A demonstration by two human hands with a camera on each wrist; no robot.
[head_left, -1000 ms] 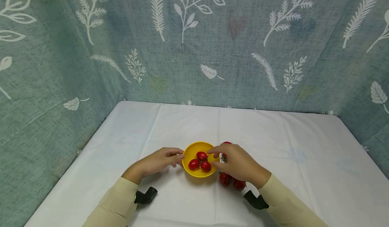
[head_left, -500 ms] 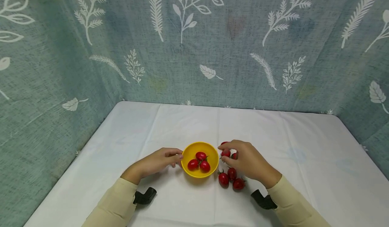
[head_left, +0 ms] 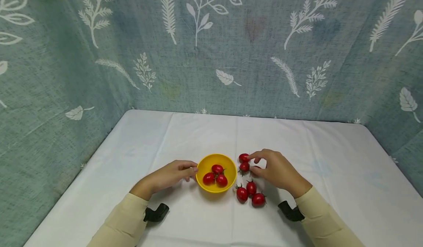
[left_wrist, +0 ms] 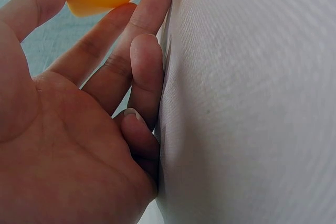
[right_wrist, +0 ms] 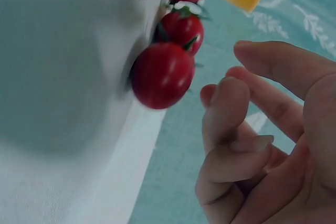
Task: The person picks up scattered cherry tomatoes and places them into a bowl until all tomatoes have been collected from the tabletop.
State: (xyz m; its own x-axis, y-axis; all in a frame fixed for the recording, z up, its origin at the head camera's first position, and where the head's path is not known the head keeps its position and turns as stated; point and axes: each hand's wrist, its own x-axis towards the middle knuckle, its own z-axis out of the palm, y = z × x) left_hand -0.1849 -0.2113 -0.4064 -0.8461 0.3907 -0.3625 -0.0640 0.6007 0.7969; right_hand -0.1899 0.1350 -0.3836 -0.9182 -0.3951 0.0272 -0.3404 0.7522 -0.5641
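A yellow bowl with three small red tomatoes inside stands near the middle of the table. My left hand touches the bowl's left side; in the left wrist view the thumb and extended fingers meet its yellow wall. To the right, my right hand hovers over loose tomatoes with nothing between thumb and fingers. Its index fingertip is right by the farthest tomato, above another tomato. The thumb partly hides a further tomato. In the right wrist view, the nearest tomato is apart from the fingers.
Three more loose tomatoes with green stalks, among them a tomato, lie in front of the right hand. White cloth covers the table. A teal leaf-patterned curtain hangs behind and along the sides. Each wrist wears a black mount.
My right hand has moved from over the bowl to the right, above the loose tomatoes. My left hand stays at the bowl, and the three tomatoes inside keep their places.
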